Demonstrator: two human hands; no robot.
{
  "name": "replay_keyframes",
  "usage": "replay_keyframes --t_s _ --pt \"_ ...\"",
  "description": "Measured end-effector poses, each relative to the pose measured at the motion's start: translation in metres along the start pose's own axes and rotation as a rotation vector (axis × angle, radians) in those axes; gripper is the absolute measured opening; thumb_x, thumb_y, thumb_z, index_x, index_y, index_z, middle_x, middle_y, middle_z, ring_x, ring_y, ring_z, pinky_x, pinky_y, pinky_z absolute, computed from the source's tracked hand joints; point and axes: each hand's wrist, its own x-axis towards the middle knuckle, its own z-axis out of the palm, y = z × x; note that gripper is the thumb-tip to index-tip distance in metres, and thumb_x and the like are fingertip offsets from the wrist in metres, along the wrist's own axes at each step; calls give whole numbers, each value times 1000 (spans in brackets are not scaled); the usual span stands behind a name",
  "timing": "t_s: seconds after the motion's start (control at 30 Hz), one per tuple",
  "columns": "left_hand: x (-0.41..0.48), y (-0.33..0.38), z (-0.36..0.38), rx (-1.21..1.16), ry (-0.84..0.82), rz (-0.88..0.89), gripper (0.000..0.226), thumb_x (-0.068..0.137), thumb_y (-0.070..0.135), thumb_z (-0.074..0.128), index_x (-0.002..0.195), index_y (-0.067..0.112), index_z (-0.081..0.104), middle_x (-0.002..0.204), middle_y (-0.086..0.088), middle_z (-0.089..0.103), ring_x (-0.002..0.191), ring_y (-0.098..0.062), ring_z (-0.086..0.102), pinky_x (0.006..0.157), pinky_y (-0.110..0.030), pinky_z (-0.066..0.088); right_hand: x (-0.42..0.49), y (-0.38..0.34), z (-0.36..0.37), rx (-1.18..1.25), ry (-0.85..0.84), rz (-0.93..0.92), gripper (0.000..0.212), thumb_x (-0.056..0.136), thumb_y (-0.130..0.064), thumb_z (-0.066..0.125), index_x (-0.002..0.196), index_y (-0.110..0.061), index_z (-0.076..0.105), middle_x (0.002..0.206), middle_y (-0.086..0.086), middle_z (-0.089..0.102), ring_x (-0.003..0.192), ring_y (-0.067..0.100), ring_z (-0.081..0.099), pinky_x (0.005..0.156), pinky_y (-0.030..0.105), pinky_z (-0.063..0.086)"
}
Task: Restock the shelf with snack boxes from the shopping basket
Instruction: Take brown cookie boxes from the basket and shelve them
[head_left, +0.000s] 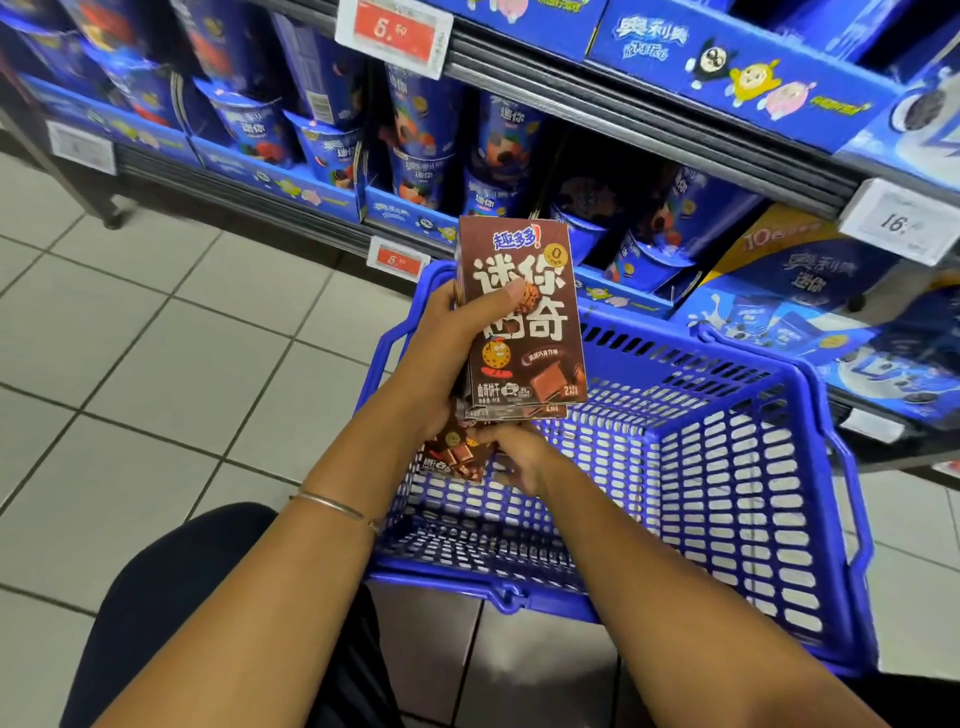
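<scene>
While the left hand (447, 343) clamps a stack of upright snack boxes (537, 338), long axis vertical, tops toward the shelf (649, 111), thumb across the front, the right hand (519, 460) just below it grips a tilted lower box (454, 460) above the basket (727, 467).

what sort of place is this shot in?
Most likely a supermarket snack aisle: price tags on the shelf rails, rows of blue cookie cups, and a blue shopping basket on the tiled floor, with brown snack boxes held over it.
</scene>
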Motion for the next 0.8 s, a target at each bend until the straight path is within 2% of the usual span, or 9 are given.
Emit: replay_keyframes --t_s 0.13,0.2,0.27,0.3,0.5,0.53,0.63,0.7,0.8 --pt "-2 3 2 -33 -4 1 55 94 30 73 141 8 57 122 -13 77 109 -32 76 81 -37 63 -4 3 5 92 -75 65 34 88 -18 77 116 -13 60 112 3 69 104 18 63 75 30 54" --pt "-3 4 2 -46 -11 0 57 92 30 74 141 7 58 122 -14 77 109 -34 76 82 -39 63 -4 8 2 44 -77 70 25 89 -16 76 110 -13 63 116 5 71 106 19 65 76 30 54" --pt "-4 4 0 -41 -17 6 55 93 31 74 140 7 58 121 -15 77 108 -33 76 84 -40 63 -5 12 -1 -8 -72 78 33 87 -14 76 118 -12 63 124 8 70 116 23 64 91 35 55" --pt "-4 4 0 -34 -21 8 55 94 31 74 140 7 58 121 -14 77 108 -33 76 85 -41 63 -6 12 -1 -30 -76 83 39 86 -15 78 122 -12 62 125 7 69 117 23 62 91 34 53" --pt "-6 2 -4 35 -19 10 57 94 33 74 142 11 54 122 -10 77 107 -29 77 90 -43 62 -8 5 14 45 -76 101 48 78 -31 85 120 -15 67 115 -1 72 98 14 61 63 25 41" --pt "-6 2 -5 41 -14 9 57 94 33 75 142 11 54 122 -10 77 107 -29 77 90 -43 62 -7 2 17 76 -81 98 47 78 -31 86 119 -15 68 112 -1 75 95 14 66 60 25 43" --pt "-7 1 -6 46 -11 3 59 93 33 76 143 12 54 122 -10 77 107 -29 77 89 -42 63 -10 -3 23 108 -139 72 31 78 -22 86 102 -13 70 77 -1 79 62 11 74 48 20 52" --pt "-6 -1 -4 46 -11 -2 61 92 33 77 144 12 54 123 -11 76 108 -30 77 91 -45 62 -12 0 24 113 -144 67 31 79 -22 86 103 -13 70 75 -1 78 62 11 74 53 21 56" --pt "-7 -2 -2 50 -15 -12 62 92 33 78 145 13 53 125 -11 76 110 -31 76 98 -49 60 -11 5 27 118 -103 65 49 77 -28 86 120 -12 67 109 6 77 91 16 69 76 29 56"
